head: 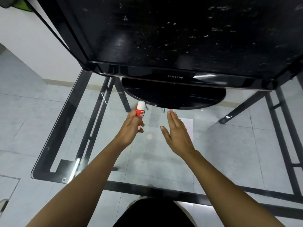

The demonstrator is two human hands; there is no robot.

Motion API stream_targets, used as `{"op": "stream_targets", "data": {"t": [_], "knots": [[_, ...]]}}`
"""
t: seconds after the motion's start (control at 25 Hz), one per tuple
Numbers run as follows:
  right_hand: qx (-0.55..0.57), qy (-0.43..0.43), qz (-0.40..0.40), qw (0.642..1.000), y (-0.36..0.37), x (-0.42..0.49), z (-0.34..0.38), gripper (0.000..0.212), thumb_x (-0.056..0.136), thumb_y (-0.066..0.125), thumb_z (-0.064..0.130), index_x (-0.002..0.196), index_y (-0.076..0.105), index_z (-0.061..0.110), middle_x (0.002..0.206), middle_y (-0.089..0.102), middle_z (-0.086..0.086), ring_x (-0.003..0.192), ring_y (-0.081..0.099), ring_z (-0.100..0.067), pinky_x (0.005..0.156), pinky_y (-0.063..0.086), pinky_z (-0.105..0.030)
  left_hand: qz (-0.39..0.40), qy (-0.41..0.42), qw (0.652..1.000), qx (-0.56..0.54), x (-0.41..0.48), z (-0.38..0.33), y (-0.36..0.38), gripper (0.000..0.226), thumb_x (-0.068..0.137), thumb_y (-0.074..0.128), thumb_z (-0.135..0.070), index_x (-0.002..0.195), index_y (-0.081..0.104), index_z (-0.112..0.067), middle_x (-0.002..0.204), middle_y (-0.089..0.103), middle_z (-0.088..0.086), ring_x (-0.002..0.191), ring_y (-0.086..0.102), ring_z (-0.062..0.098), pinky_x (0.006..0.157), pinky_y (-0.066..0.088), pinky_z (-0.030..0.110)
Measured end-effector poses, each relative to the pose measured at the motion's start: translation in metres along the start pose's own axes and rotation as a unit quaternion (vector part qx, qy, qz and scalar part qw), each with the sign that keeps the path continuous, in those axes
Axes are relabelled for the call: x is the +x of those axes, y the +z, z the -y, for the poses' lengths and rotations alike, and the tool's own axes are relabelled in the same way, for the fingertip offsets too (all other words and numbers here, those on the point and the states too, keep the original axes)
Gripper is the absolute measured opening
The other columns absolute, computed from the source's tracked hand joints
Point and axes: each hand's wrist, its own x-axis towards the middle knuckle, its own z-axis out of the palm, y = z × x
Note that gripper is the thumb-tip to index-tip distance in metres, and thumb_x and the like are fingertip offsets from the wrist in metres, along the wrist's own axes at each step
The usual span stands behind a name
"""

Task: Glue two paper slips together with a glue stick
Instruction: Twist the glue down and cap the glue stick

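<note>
Left hand (pixel 130 128) is gripping one red-and-white glue stick (pixel 140 110) while right hand (pixel 177 135) is stretching straight-fingered over one white paper slip (pixel 188 125) on the glass counter (pixel 155 163).

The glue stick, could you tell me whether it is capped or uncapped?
Capped, apparently: the glue stick in the left hand ends in a smooth rounded white cap, no glue exposed.

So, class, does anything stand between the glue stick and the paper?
Yes: the open right hand lies between the glue stick, held in the left hand, and the white paper, covering part of it.
</note>
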Motion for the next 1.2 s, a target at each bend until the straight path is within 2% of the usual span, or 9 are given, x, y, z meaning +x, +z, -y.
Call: {"op": "stream_targets", "data": {"t": [0.16, 0.32, 0.4, 0.52, 0.68, 0.84, 0.92, 1.08, 1.2], "knots": [[0.115, 0.014, -0.067, 0.991, -0.057, 0.003, 0.021, 0.053, 0.095, 0.04, 0.044, 0.142, 0.034, 0.019, 0.149, 0.036, 0.001, 0.137, 0.029, -0.012, 0.108, 0.022, -0.022, 0.029, 0.049, 0.988, -0.141, -0.015, -0.034, 0.007, 0.033, 0.097, 0.046, -0.024, 0.128, 0.042, -0.032, 0.115, 0.054, -0.003, 0.101, 0.062, 0.01, 0.073, 0.054, 0.02], [0.25, 0.012, -0.069, 0.966, -0.095, -0.004, 0.04, 0.053, 0.086, 0.05, 0.053, 0.13, 0.052, 0.024, 0.129, 0.053, 0.014, 0.114, 0.045, 0.009, 0.09, 0.035, -0.002, 0.036, 0.088, 0.975, -0.199, -0.024, -0.058, 0.02, 0.016, 0.085, 0.06, -0.033, 0.098, 0.054, -0.026, 0.105, 0.07, 0.003, 0.099, 0.068, 0.022, 0.074, 0.053, 0.023], [0.32, 0.019, -0.072, 0.945, -0.106, -0.006, 0.046, 0.053, 0.08, 0.051, 0.058, 0.121, 0.06, 0.026, 0.121, 0.061, 0.016, 0.111, 0.052, 0.007, 0.089, 0.04, -0.005, 0.047, 0.097, 0.977, -0.183, -0.025, -0.068, 0.028, 0.014, 0.082, 0.061, -0.037, 0.089, 0.057, -0.025, 0.097, 0.072, 0.003, 0.094, 0.069, 0.021, 0.073, 0.052, 0.021], [0.412, 0.034, -0.073, 0.908, -0.115, -0.006, 0.047, 0.033, 0.084, 0.056, 0.047, 0.099, 0.07, 0.021, 0.098, 0.072, 0.007, 0.098, 0.063, -0.002, 0.083, 0.046, -0.013, 0.051, 0.112, 0.978, -0.172, -0.026, -0.08, 0.041, 0.016, 0.084, 0.06, -0.035, 0.091, 0.06, -0.02, 0.093, 0.072, 0.001, 0.089, 0.07, 0.018, 0.073, 0.052, 0.019], [0.459, 0.075, -0.097, 0.88, -0.121, -0.01, 0.037, 0.029, 0.088, 0.058, 0.038, 0.091, 0.07, 0.011, 0.094, 0.072, -0.01, 0.092, 0.066, -0.014, 0.08, 0.048, -0.018, 0.076, 0.1, 0.977, -0.172, -0.026, -0.087, 0.05, 0.034, 0.085, 0.055, -0.042, 0.106, 0.063, -0.017, 0.101, 0.067, 0.005, 0.088, 0.07, 0.019, 0.077, 0.054, 0.021], [0.482, 0.049, -0.093, 0.87, -0.131, -0.014, 0.036, 0.021, 0.086, 0.057, 0.041, 0.092, 0.069, 0.024, 0.09, 0.072, 0.008, 0.093, 0.066, -0.005, 0.078, 0.047, -0.01, 0.132, -0.012, 0.964, -0.23, -0.025, -0.091, 0.053, 0.038, 0.081, 0.057, -0.043, 0.098, 0.065, -0.01, 0.079, 0.071, 0.006, 0.071, 0.067, 0.013, 0.066, 0.054, 0.019], [0.505, 0.029, -0.089, 0.858, -0.134, -0.014, 0.037, 0.022, 0.085, 0.056, 0.041, 0.098, 0.067, 0.026, 0.097, 0.072, 0.008, 0.099, 0.065, -0.009, 0.085, 0.049, -0.016, 0.145, -0.02, 0.949, -0.28, -0.024, -0.091, 0.056, 0.031, 0.081, 0.059, -0.036, 0.095, 0.067, -0.01, 0.079, 0.07, 0.005, 0.07, 0.065, 0.01, 0.066, 0.053, 0.017], [0.518, 0.022, -0.125, 0.846, -0.139, -0.014, 0.043, 0.017, 0.091, 0.056, 0.029, 0.097, 0.067, 0.018, 0.094, 0.073, 0.001, 0.095, 0.068, -0.014, 0.083, 0.052, -0.022, 0.1, 0.086, 0.955, -0.267, -0.025, -0.089, 0.067, 0.01, 0.078, 0.065, -0.024, 0.087, 0.069, -0.02, 0.082, 0.07, -0.003, 0.076, 0.063, 0.009, 0.073, 0.052, 0.018], [0.493, 0.024, -0.142, 0.858, -0.141, -0.014, 0.045, 0.013, 0.089, 0.058, 0.029, 0.095, 0.068, 0.021, 0.093, 0.073, 0.002, 0.094, 0.068, -0.012, 0.086, 0.053, -0.026, 0.026, 0.166, 0.968, -0.187, -0.027, -0.088, 0.075, 0.018, 0.077, 0.073, -0.019, 0.089, 0.061, -0.021, 0.089, 0.07, -0.008, 0.087, 0.065, 0.009, 0.075, 0.052, 0.019]]}}
